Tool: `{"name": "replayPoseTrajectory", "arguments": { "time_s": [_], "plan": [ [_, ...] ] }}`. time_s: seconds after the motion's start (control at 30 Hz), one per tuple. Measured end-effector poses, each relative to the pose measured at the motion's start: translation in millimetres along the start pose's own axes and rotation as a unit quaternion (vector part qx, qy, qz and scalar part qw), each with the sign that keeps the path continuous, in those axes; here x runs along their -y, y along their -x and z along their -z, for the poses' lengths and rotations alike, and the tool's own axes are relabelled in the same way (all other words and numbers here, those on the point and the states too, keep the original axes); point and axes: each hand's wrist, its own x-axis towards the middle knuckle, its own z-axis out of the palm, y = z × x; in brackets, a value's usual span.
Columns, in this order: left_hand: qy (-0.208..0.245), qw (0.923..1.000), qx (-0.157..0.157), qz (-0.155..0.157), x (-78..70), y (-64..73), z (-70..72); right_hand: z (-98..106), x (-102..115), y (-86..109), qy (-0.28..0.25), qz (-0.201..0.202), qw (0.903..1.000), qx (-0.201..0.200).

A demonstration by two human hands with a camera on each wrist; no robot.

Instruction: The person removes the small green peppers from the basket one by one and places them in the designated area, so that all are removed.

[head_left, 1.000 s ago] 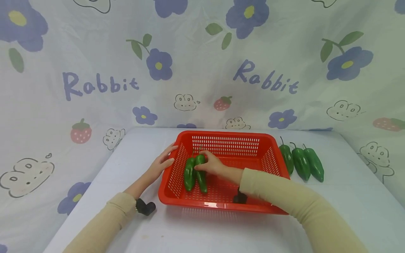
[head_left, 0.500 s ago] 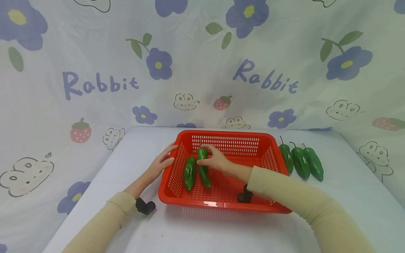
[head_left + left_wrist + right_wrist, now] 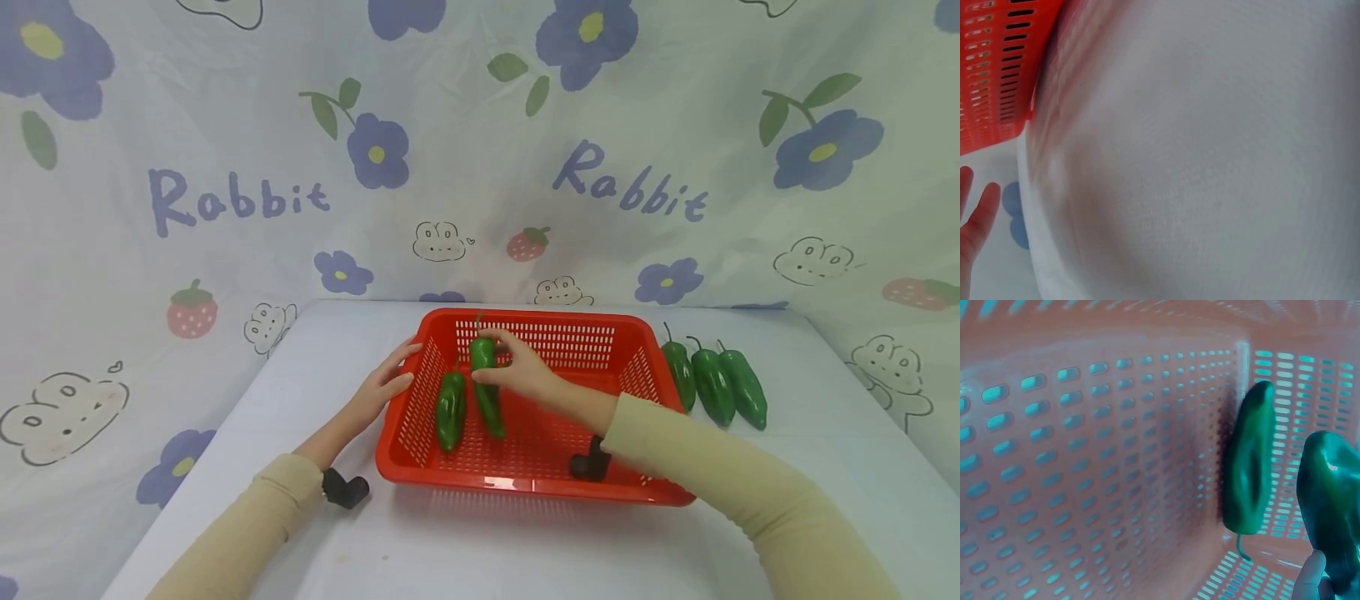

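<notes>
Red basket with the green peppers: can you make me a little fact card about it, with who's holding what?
basket: red plastic basket with slotted walls, on a white-covered table
right hand: the right hand grips a long, shiny green pepper near its stem end
left hand: the left hand has its fingers at the basket's left rim
other pepper inside: a second long green pepper, left of the gripped one
peppers outside: three shiny green peppers with stems, right of the basket
peppers seen: five
</notes>
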Motion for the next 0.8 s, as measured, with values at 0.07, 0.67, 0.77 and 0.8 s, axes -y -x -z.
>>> {"name": "replayPoseTrajectory", "arguments": {
  "time_s": [0.07, 0.67, 0.77, 0.8],
  "plan": [
    [0.000, 1.0000, 0.000, 0.000, 0.0, -0.1, 0.0, 3.4, 1.4, 1.3, 0.002, 0.004, 1.0000, -0.001],
    [0.005, 1.0000, 0.000, -0.004, 1.3, 0.8, -0.9, 31.5, 16.2, 15.1, -0.032, 0.034, 0.9988, -0.013],
    [0.004, 1.0000, 0.000, -0.002, 1.2, 0.9, -1.0, 35.8, 20.3, 17.7, -0.035, 0.040, 0.9984, -0.019],
    [0.004, 1.0000, 0.000, -0.002, 1.2, 0.8, -1.0, 37.2, 21.6, 18.7, -0.035, 0.041, 0.9983, -0.021]
  ]
}}
